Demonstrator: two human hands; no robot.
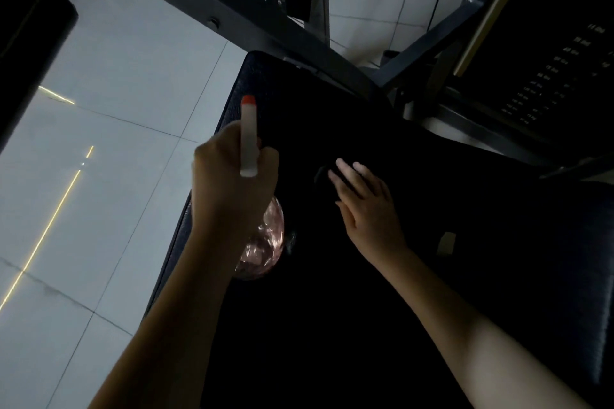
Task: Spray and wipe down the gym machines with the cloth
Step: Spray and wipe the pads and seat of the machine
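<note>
Dim light, view looking down at machine. L hand (232,183) grips spray bottle (249,139) round the neck, fingers curled tight; white head w/ orange tip points up-frame, pinkish clear body below the fist, over left edge of seat pad (332,309). R hand (365,202) flat, fingers straight and spread a little, fingertips on a dark bunched cloth (320,176) lying mid-pad; too dark to tell more of it. Hands near each other, not touching. Steel frame (232,10) crosses above pad. Weight stack (548,76) w/ number labels at right. Pale floor tiles (116,109) at left.
</note>
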